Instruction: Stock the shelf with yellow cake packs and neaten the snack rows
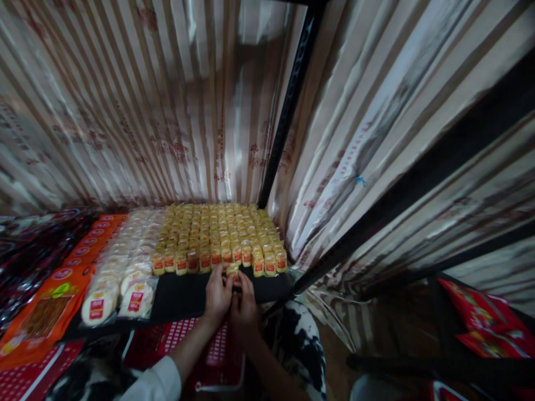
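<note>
Between the fingertips of both hands is a small yellow packaged cake (232, 272) with a red label. My left hand (218, 292) pinches it from the left, and my right hand (246, 301) closes on it from the right. Just beyond my fingers, rows of the same yellow packets (217, 234) stand close together on a black shelf (179, 298). Their front rows show red labels. The lower fingers of both hands are partly hidden.
Left of the packets lie round white wrapped cakes (99, 305), orange snack bags (44, 312) and dark shiny packages (33, 256). Red baskets (217, 353) sit below the shelf. Black metal posts (288, 106) and striped curtains (167, 100) bound the back and right. Red bags (489, 323) lie at lower right.
</note>
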Demonstrator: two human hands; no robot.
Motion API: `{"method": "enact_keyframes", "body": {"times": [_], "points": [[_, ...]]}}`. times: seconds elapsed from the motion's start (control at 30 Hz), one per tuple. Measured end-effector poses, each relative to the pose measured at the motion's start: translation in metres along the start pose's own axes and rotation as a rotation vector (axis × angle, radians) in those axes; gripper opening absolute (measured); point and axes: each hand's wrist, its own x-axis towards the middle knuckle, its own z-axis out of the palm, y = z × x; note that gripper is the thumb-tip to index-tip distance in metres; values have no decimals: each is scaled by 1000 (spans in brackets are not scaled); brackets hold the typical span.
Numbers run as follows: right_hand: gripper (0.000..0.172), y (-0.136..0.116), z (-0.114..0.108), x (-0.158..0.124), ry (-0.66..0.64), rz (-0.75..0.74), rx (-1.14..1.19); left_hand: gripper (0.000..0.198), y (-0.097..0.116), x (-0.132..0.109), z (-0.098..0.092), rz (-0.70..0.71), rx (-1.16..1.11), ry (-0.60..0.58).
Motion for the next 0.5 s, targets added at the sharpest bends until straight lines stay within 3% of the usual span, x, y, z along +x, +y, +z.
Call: {"method": "enact_keyframes", "body": {"times": [0.2, 0.5], "points": [[45, 25, -20, 10, 73, -30, -84, 25, 13, 10, 38, -8, -9, 9], [43, 44, -31, 13, 47, -39, -96, 27, 18, 18, 47, 13, 40, 31]]}}
